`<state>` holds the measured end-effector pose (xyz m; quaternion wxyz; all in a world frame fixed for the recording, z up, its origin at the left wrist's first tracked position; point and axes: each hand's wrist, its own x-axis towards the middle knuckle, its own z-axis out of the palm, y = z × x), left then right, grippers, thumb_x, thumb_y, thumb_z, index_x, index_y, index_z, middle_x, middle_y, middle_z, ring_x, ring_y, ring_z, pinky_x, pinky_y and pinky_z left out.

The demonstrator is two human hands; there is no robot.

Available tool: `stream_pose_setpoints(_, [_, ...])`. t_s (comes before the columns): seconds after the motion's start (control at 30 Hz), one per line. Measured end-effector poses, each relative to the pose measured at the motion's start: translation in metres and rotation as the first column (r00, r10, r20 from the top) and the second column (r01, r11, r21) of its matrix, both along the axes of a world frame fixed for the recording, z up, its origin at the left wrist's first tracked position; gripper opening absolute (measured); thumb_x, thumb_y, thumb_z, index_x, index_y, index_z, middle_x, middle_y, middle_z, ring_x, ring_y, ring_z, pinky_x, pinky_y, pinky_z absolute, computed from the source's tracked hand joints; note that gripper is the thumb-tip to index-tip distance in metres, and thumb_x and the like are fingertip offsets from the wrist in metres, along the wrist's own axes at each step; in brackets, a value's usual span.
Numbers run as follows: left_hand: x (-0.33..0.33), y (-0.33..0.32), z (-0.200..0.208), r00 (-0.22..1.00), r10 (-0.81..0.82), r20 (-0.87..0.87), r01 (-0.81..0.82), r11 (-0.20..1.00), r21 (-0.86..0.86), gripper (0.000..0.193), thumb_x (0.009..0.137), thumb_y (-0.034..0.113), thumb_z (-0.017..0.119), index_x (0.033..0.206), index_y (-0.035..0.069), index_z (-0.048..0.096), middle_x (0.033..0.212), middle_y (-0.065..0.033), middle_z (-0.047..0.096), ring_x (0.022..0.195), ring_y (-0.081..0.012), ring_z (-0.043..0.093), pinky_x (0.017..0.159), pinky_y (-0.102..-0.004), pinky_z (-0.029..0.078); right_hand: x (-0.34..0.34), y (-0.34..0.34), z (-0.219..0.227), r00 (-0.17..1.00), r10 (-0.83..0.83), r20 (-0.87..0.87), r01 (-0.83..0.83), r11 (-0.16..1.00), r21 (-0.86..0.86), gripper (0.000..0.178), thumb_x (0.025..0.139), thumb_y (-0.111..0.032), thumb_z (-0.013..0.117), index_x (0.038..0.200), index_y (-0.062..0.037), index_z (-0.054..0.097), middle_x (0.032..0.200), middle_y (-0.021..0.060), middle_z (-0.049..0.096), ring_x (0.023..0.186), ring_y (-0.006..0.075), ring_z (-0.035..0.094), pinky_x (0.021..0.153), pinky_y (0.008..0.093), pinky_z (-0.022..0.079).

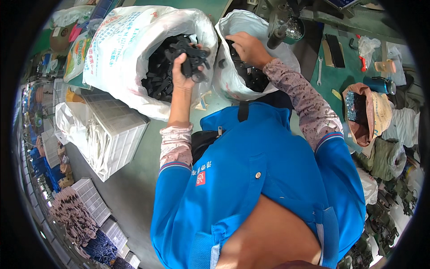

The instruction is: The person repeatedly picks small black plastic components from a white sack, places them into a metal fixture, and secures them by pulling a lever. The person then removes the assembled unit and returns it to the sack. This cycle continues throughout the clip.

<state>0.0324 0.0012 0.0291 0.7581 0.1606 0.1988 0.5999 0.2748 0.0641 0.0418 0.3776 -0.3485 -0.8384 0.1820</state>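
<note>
My left hand (181, 77) is closed around a clump of black plastic parts (189, 56), held over the mouth of the large white woven bag (121, 49). Inside that bag lie many more black parts (157, 85). To the right, my right hand (253, 49) reaches over a smaller white bag (284, 54). Its fingers are apart and point left, with no part plainly in their grip. Black pieces (255, 80) fill the bottom of this second bag. One small dark piece (221, 63) shows at its left rim.
A metal machine part with a cup of small metal bits (294, 29) stands beside the right bag. On the green bench at right are a wrench (320, 71), a blue can (379, 84) and a brown sack of screws (358, 112). A white crate (121, 134) stands at left.
</note>
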Motion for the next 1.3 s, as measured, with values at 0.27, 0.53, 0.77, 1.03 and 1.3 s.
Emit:
stream_pose_setpoints(0.27, [0.009,-0.019,0.006,0.999,-0.010,0.034,0.010,1.000,0.006,0.051,0.079,0.022,0.061,0.124,0.006,0.046,0.125,-0.0171,0.048,0.110,-0.0264,0.052,0.065,-0.0377,0.054,0.019,-0.038,0.000,0.974,-0.100,-0.201,-0.023,0.846,-0.533,0.018,0.086,-0.011,0.057,0.100,-0.0031,0.066,0.084,0.0126,0.066,0.076,0.0182,0.066,0.068,0.0281,0.050])
stream_pose_setpoints(0.53, [0.062,-0.013,0.035,0.992,-0.123,0.010,0.122,0.992,0.030,0.054,0.077,0.023,0.062,0.124,0.006,0.043,0.124,-0.0151,0.049,0.097,-0.0255,0.059,0.064,-0.0371,0.055,0.013,-0.074,0.046,0.803,-0.344,-0.487,-0.230,0.575,-0.785,0.021,0.085,-0.017,0.064,0.098,-0.0003,0.063,0.086,0.0022,0.064,0.075,0.0074,0.057,0.065,0.0199,0.046])
stream_pose_setpoints(0.77, [0.086,-0.006,0.040,0.967,-0.250,0.038,0.250,0.968,0.018,0.058,0.079,0.021,0.061,0.129,0.001,0.040,0.126,-0.0181,0.049,0.107,-0.0308,0.056,0.067,-0.0377,0.056,0.021,-0.079,0.051,0.405,-0.587,-0.701,-0.444,0.544,-0.712,0.015,0.083,-0.008,0.063,0.094,-0.0019,0.055,0.087,0.0058,0.062,0.079,0.0136,0.062,0.068,0.0250,0.049])
stream_pose_setpoints(1.03, [0.096,-0.004,0.039,0.944,-0.330,0.002,0.329,0.944,0.027,0.059,0.079,0.022,0.063,0.128,-0.002,0.041,0.123,-0.0168,0.052,0.110,-0.0318,0.055,0.070,-0.0357,0.055,0.059,-0.069,0.074,0.541,-0.479,-0.691,-0.318,0.644,-0.696,0.024,0.090,-0.012,0.055,0.112,-0.0031,0.057,0.091,0.0053,0.059,0.081,0.0133,0.058,0.073,0.0257,0.051])
stream_pose_setpoints(1.3, [0.112,-0.008,0.044,0.887,-0.410,-0.213,0.407,0.912,-0.057,0.041,0.081,0.015,0.061,0.118,-0.002,0.052,0.106,-0.0154,0.063,0.095,-0.0247,0.063,0.080,-0.0355,0.053,0.061,-0.055,0.068,0.987,-0.101,-0.128,0.046,0.927,-0.372,0.033,0.093,-0.013,0.054,0.125,-0.0141,0.056,0.094,0.0010,0.054,0.065,0.0059,0.049,0.059,0.0215,0.042])
